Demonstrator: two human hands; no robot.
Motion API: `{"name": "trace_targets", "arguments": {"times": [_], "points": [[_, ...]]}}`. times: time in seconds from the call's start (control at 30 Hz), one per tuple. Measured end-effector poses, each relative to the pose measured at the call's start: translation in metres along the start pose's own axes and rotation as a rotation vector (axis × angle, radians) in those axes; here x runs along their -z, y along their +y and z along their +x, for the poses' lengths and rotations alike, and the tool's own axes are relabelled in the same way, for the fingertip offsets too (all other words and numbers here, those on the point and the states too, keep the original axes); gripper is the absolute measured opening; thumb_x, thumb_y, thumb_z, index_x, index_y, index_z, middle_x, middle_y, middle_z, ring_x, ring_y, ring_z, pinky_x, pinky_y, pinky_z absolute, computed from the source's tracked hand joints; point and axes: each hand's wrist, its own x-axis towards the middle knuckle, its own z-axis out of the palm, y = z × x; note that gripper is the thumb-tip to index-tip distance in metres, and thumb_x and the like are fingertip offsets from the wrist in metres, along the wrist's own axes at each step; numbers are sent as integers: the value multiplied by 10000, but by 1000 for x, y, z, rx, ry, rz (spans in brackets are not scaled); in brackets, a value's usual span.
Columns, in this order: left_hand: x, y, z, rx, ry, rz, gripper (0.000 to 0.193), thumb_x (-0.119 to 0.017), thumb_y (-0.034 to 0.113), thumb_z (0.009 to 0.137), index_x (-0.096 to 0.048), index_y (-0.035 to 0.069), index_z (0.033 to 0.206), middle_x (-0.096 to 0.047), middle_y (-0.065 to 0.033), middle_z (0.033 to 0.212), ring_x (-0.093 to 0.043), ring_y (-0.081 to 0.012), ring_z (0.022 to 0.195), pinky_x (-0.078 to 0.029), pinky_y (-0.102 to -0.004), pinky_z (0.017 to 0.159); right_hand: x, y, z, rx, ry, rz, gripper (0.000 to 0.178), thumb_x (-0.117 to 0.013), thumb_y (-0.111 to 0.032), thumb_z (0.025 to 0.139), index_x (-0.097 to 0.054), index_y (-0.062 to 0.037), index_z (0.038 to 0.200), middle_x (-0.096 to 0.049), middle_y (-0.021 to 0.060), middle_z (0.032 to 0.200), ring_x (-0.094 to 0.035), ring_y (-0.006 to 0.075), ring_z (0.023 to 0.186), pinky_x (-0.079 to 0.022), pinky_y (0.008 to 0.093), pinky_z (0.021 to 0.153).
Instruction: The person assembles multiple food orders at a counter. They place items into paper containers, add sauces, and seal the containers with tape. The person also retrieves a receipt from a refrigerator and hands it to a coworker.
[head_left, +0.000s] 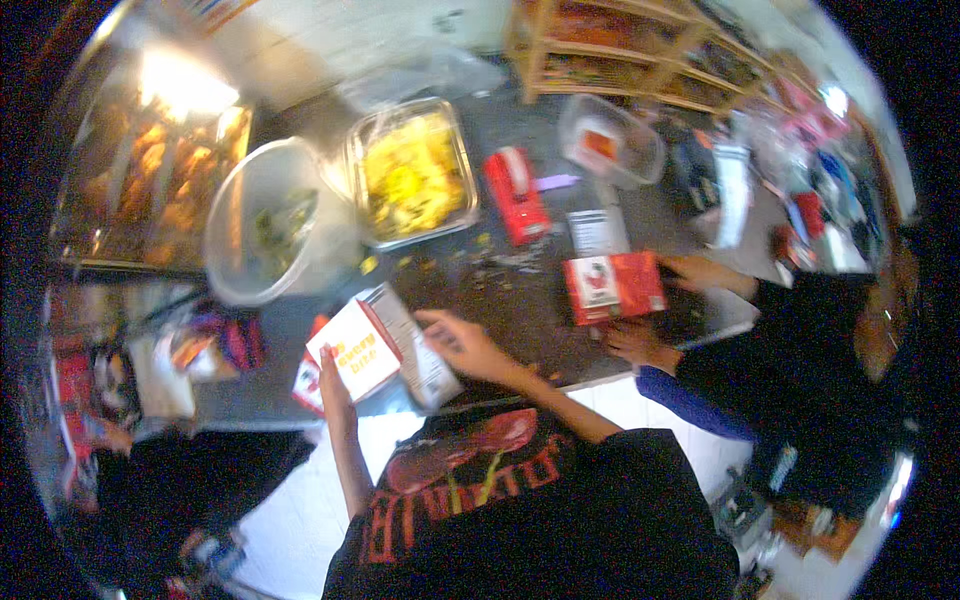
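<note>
A white and red food carton is tilted between my hands over the table's near edge. My left hand grips its left side, with the thumb on the white face and the other fingers hidden behind. My right hand is at the carton's pale right-hand panel, its fingers bent against the edge and somewhat blurred. A clear rectangular container of yellow food stands beyond the carton. Left of that is a big translucent tub with some greenish food low inside.
At right, a co-worker's hands hold a red box. Another person's dark sleeve is at lower left. A red dispenser-like object, a clear bin and a lit food case stand farther back. Yellow crumbs dot the dark table.
</note>
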Motion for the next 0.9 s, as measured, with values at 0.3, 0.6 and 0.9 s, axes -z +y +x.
{"name": "trace_targets", "arguments": {"times": [0.3, 0.6, 0.9], "points": [[123, 24, 16, -130, 268, 52, 657, -599, 440, 849, -412, -27, 1273, -538, -116, 1179, -534, -188, 1059, -426, -300, 886, -71, 54, 28, -218, 88, -930, 646, -697, -164, 739, -353, -90, 1280, -521, 199, 1109, -497, 355, 1048, -398, 438, 892], [142, 31, 6, 40, 211, -256, 705, -573, 462, 857, -360, -42, 1302, -492, -132, 1253, -514, -200, 1116, -429, -333, 914, -98, -21, 47, 112, 172, -362, 562, -576, 78, 744, -442, -69, 1269, -558, 166, 1005, -570, 272, 905, -449, 341, 794], [130, 35, 15, -62, 198, 182, 561, -582, 395, 873, -488, -66, 1177, -572, -136, 1107, -556, -175, 982, -442, -287, 837, -168, -18, 72, -51, -146, -817, 672, -710, -99, 705, -401, -110, 1303, -454, 192, 1103, -534, 355, 943, -466, 383, 810]]}}
